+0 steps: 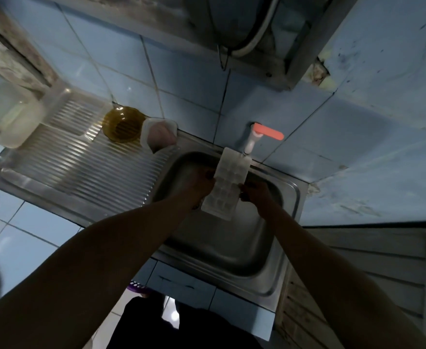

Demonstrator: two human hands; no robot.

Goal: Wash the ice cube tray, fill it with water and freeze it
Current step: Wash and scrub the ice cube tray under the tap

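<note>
Tray (228, 185), centre frame over the sink (291, 197), gripped by left hand (202, 183) and right hand (253, 193); best held level under the tap (251, 141).

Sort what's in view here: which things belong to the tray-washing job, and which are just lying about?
In the job: ice cube tray, held by left hand and right hand; tap; sink.

Lying about: amber bowl, white container, clear jug, all on the drainboard.
</note>
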